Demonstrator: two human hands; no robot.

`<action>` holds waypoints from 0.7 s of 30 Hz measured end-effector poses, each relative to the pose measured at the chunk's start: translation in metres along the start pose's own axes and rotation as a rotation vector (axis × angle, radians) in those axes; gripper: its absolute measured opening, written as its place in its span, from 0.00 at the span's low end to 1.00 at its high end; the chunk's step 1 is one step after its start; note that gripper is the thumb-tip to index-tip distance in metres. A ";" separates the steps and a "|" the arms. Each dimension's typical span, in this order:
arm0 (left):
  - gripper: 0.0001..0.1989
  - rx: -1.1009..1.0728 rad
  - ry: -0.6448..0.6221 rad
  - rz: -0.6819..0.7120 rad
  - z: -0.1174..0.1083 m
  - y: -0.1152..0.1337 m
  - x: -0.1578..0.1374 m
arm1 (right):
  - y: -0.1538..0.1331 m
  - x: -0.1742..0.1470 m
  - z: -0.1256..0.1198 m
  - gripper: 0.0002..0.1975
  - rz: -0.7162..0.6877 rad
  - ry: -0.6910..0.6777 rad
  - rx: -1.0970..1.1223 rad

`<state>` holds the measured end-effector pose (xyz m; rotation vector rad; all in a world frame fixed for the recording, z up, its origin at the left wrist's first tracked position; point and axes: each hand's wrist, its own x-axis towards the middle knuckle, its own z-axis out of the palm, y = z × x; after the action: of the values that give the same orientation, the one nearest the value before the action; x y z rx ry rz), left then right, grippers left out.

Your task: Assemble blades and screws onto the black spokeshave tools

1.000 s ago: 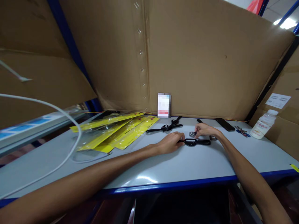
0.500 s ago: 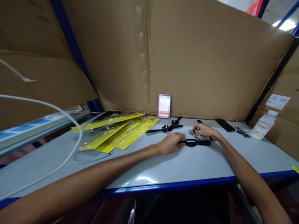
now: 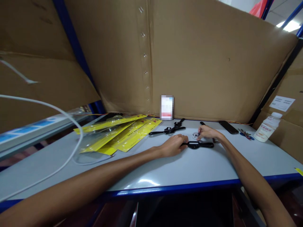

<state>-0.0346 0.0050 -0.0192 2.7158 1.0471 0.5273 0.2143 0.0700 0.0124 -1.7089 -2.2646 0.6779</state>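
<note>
My left hand (image 3: 174,145) is closed around the left handle of a black spokeshave (image 3: 194,145), which lies on the table with its slotted body and right handle showing. Just beyond it, my right hand (image 3: 208,132) has thumb and fingers pinched together at a small shiny metal part (image 3: 195,135) close to the tabletop. The exact grip there is too small to see clearly. Another black handled tool lies partly hidden behind my right hand, its handle end (image 3: 202,123) showing. Two more spokeshaves (image 3: 168,130) lie crossed further back.
Yellow blister cards (image 3: 132,134) are heaped at the left, near a white cable (image 3: 81,138). A phone with a lit screen (image 3: 167,107) leans on the cardboard wall. At the right are a dark phone-like slab (image 3: 228,127), scissors (image 3: 246,135) and a white bottle (image 3: 267,127).
My right hand has shifted slightly to the right, with its fingertips lower and more of the metal part uncovered. My left hand stays on the spokeshave handle.
</note>
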 end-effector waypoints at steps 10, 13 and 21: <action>0.07 0.012 -0.009 0.009 -0.003 0.001 -0.001 | -0.005 -0.005 -0.006 0.19 0.001 -0.024 0.192; 0.07 -0.008 -0.017 -0.011 -0.003 0.002 0.000 | -0.002 -0.007 -0.013 0.08 0.000 0.033 0.010; 0.05 0.010 -0.012 0.022 -0.006 0.003 -0.001 | -0.016 -0.029 -0.029 0.09 -0.179 0.425 -0.035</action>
<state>-0.0358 0.0022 -0.0136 2.7387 1.0206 0.5097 0.2221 0.0454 0.0477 -1.4707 -2.0971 0.2107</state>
